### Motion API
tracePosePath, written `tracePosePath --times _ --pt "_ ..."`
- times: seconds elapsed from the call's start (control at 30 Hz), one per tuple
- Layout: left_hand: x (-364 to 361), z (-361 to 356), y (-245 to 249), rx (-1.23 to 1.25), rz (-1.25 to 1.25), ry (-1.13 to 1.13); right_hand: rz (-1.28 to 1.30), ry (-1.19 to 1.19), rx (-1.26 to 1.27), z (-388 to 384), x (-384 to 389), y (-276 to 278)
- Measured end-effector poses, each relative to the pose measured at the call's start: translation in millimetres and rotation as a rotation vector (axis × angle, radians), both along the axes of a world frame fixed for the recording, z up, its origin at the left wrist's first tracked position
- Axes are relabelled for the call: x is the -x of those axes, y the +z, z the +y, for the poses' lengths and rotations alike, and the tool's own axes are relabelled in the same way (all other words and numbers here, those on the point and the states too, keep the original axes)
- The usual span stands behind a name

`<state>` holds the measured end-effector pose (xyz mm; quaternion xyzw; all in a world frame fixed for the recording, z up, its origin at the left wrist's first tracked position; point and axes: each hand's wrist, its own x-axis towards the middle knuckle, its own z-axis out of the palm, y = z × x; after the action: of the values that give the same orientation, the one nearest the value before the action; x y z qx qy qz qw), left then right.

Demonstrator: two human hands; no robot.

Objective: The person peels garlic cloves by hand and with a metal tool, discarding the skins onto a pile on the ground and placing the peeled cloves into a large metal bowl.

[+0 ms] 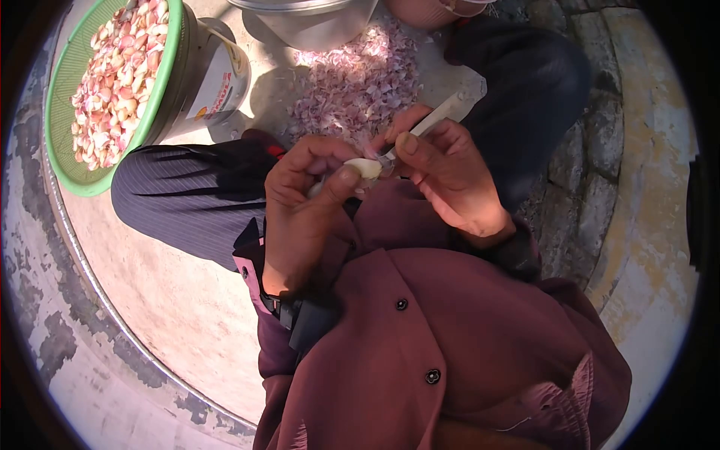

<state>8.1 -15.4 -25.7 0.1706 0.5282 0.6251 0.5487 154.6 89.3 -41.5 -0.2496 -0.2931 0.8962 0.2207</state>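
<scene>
Between the thumb and fingers of my left hand (300, 199) is a pale peeled garlic clove (365, 167). My right hand (454, 176) is closed around a small knife (448, 112), its whitish end sticking up past the fingers. The knife's lower end meets the clove, and the fingertips partly hide it there. Both hands are close together over my lap. Just beyond them, a heap of pinkish garlic skins (360, 82) lies on the ground between my legs.
A green mesh basket (174, 60) full of unpeeled-looking pink and white cloves (124, 75) rests on a white bucket (225, 82) at the left. A metal basin (315, 22) and a reddish-brown bowl (431, 11) stand at the far edge. Stone paving (592, 165) runs along the right.
</scene>
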Motion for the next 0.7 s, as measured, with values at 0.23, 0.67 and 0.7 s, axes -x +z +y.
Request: tracePosePath --times 0.23,0.67,0.7 --pt "-12 1 -19 -0.202 -0.316 0.069 0.104 0.003 0.171 -6 2 3" --pt "-15 2 -17 0.091 -0.002 0.14 -0.07 -0.077 -0.169 -4 10 -12" --pt "-8 5 -19 0.09 0.002 0.139 -0.003 -0.039 -0.127 -3 9 -14"
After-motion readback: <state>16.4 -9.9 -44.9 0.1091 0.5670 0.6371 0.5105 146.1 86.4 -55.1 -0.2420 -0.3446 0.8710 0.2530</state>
